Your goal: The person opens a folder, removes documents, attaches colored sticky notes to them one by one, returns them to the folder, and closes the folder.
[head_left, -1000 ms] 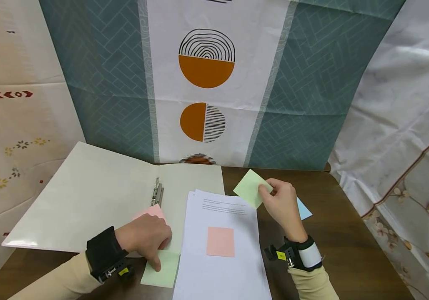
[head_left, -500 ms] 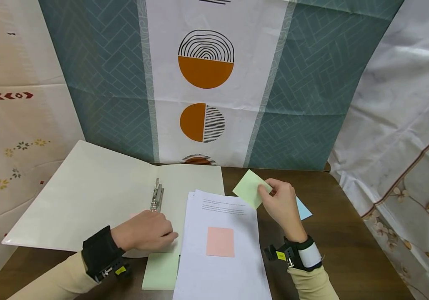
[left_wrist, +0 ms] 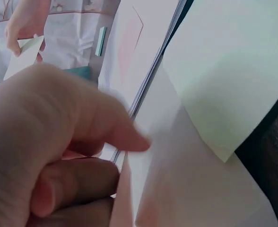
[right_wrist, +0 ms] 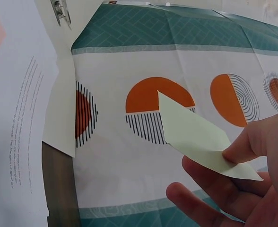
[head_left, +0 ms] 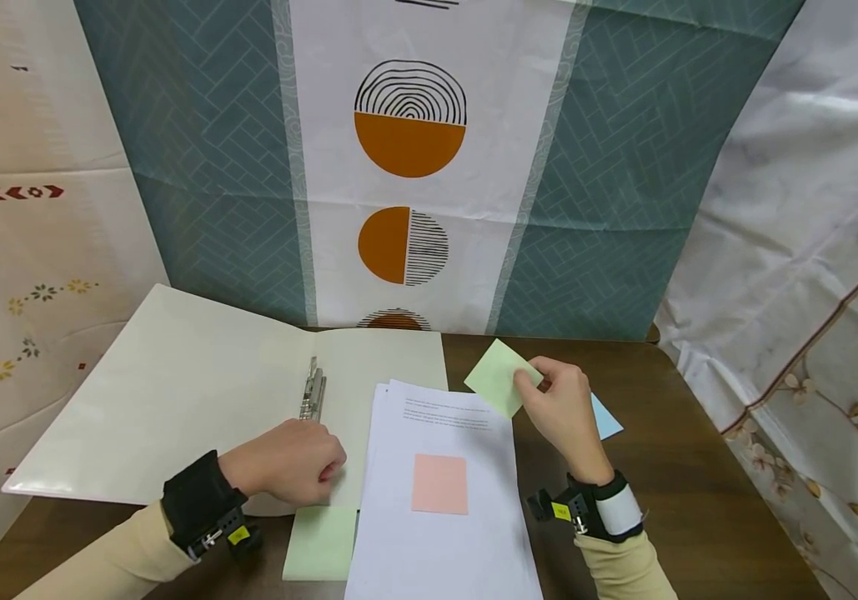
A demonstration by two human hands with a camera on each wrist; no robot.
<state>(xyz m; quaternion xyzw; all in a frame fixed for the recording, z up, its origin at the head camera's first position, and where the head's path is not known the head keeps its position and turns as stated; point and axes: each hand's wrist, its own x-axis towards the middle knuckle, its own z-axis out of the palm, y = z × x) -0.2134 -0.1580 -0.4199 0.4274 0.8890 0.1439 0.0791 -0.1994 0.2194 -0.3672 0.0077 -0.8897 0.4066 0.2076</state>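
My left hand (head_left: 289,462) hovers over the open white folder (head_left: 158,400), fingers curled, thumb pointing toward the paper stack (head_left: 436,550). In the left wrist view a pink sticky note (left_wrist: 121,201) shows as a strip along the curled fingers; the head view hides it. A light green sticky note (head_left: 319,546) lies just below that hand, at the folder's lower edge. My right hand (head_left: 559,404) pinches another light green sticky note (head_left: 498,377) by one corner between thumb and fingers, raised beside the stack. A second pink sticky note (head_left: 439,483) lies flat on the top sheet.
A metal clip (head_left: 313,392) sits at the folder's spine. A blue sticky note (head_left: 605,417) lies on the brown table (head_left: 684,475) behind the right hand. Patterned cloths (head_left: 579,250) hang behind and at both sides.
My left hand has come off the lower green note and drawn up, its fingers curling. The pink note by it has gone from the head view. The right hand stays almost still.
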